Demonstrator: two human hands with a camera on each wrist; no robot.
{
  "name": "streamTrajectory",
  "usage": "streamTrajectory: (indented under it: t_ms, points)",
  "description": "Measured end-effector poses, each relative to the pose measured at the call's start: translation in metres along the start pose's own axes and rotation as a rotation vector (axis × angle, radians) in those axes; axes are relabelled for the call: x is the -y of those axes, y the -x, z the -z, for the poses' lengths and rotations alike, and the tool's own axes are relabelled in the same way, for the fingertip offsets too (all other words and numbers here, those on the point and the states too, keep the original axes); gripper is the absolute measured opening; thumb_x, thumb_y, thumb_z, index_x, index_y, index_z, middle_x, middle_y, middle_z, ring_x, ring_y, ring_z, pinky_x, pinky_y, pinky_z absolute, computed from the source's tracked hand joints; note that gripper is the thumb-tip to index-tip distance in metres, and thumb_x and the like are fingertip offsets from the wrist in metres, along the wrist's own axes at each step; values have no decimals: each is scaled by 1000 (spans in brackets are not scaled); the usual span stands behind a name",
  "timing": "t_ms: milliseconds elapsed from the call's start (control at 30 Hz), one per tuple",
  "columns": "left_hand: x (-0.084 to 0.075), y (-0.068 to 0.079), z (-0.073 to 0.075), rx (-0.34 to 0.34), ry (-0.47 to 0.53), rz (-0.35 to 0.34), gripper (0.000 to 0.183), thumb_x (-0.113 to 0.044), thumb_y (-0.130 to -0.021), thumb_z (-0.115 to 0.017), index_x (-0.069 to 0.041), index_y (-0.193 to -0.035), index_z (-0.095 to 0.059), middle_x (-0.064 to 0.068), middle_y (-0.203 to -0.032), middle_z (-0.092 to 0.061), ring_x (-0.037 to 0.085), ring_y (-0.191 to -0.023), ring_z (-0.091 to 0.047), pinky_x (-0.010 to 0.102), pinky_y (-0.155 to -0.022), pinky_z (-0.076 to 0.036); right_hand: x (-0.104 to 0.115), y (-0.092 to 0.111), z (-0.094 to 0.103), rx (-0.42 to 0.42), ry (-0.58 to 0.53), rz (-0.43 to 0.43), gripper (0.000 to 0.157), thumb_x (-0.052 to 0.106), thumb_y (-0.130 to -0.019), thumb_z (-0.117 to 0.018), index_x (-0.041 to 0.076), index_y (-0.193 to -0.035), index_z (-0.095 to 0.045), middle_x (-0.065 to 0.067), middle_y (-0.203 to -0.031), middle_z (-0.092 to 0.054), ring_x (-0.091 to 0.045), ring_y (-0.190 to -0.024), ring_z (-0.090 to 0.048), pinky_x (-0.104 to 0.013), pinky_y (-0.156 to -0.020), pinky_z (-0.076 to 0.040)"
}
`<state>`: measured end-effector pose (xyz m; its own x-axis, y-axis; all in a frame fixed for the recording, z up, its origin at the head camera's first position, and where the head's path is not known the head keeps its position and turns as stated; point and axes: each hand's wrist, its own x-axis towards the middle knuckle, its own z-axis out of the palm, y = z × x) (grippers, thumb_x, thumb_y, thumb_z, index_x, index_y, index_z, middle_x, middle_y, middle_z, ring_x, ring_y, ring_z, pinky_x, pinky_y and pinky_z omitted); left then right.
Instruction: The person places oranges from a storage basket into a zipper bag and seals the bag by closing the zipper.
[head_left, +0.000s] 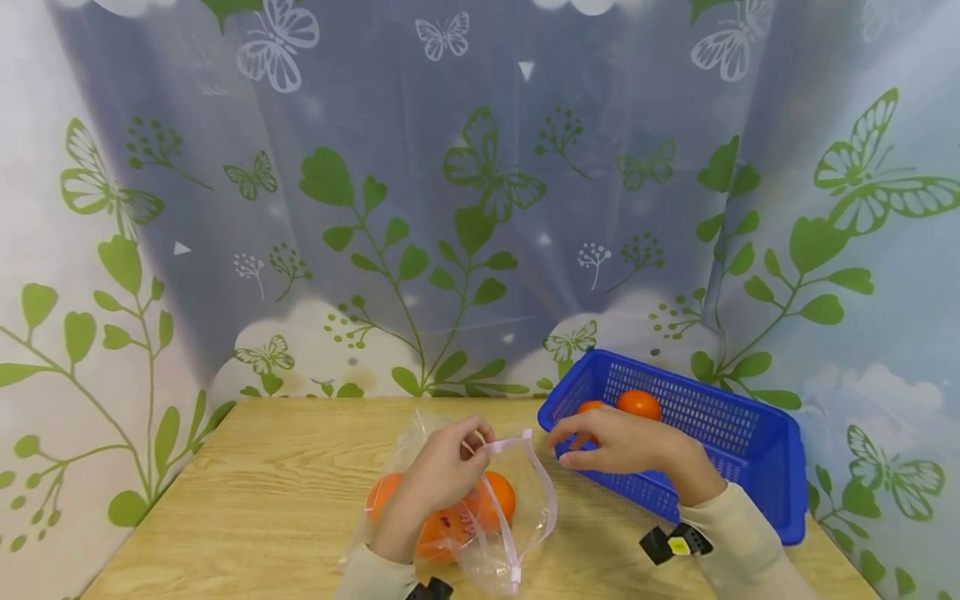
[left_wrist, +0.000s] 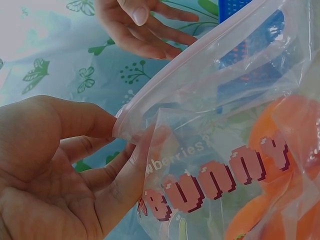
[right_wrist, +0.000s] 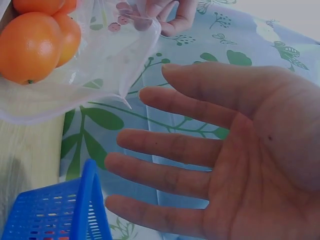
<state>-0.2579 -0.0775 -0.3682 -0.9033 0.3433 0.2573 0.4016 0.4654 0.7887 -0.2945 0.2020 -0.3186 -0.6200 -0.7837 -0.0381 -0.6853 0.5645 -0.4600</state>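
Note:
A clear plastic zip bag point(head_left: 480, 542) with a pink rim and the word "BUNNY" printed on it lies on the table, its mouth spread toward the right. Several oranges point(right_wrist: 32, 47) are inside. My left hand point(head_left: 448, 467) pinches the bag's rim between thumb and fingers, as the left wrist view shows up close. My right hand point(head_left: 626, 442) holds nothing; its fingers point(right_wrist: 170, 145) are spread, above the near left edge of a blue plastic basket point(head_left: 765, 492). Two more oranges, one at the basket's far side point(head_left: 639, 405), lie in that basket, one partly hidden by the right hand.
The wooden table point(head_left: 277, 475) runs back to a curtain point(head_left: 420, 250) printed with butterflies and leaves. The basket stands at the table's right, angled, its far rim close to the curtain. Black wrist cameras sit by both sleeves.

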Motion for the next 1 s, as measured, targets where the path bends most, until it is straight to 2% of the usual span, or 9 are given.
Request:
streamTrajectory:
  t_ms: [100, 367, 667, 1000]
  points:
    - [0, -1, 1, -6, -14, -10, 6, -7, -100, -59, -7, -103, -63, 9, -89, -67, 12, -61, -57, 22, -49, -50, 0, -2, -1, 6, -8, 4, 33, 30, -104, -60, 13, -131, -67, -8, -132, -70, -21, -109, -73, -32, -94, -59]
    - [0, -1, 1, -2, -15, -11, 5, -8, -101, -59, -6, -103, -63, 8, -88, -66, 13, -62, -57, 24, -50, -50, -1, -3, -1, 0, 9, -9, 32, 28, -104, -60, 13, -131, -68, -8, -131, -70, -21, -109, -73, -38, -95, -60]
    - [1, 0, 1, -7, -17, -10, 6, -6, -100, -58, -7, -102, -63, 8, -88, -66, 13, -61, -56, 23, -50, -50, -2, -6, 3, -17, 19, -23, 30, 28, -104, -60, 16, -131, -68, -6, -131, -70, -18, -107, -72, -34, -93, -59]
    - [0, -1, 2, 4, -16, -6, 7, -5, -99, -58, -9, -102, -63, 9, -90, -66, 14, -63, -57, 26, -51, -50, -4, -7, 4, -14, 11, -33, 30, 26, -104, -61, 16, -130, -68, -7, -130, -71, -21, -107, -72, -35, -92, -60]
